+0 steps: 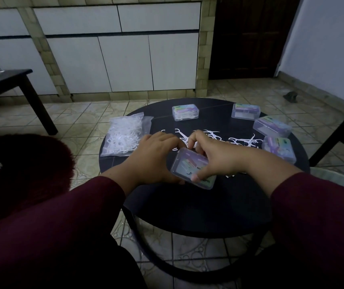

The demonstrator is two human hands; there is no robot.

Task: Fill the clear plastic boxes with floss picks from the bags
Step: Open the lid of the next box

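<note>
Both hands on clear plastic box, tilted above round black table | left hand steadies its edge | right hand grips it, thumb on lid, I think to open | loose floss picks just behind | bag at left.

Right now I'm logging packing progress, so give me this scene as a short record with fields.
surface: round black table
held item: clear plastic box with colourful label, tilted, gripped by both hands
left hand: holds the box's left side
right hand: fingers curled over its far edge, thumb on the lid
supply: clear bag of white floss picks, left
loose picks: scattered mid-table
other boxes: four, lids shut
</note>
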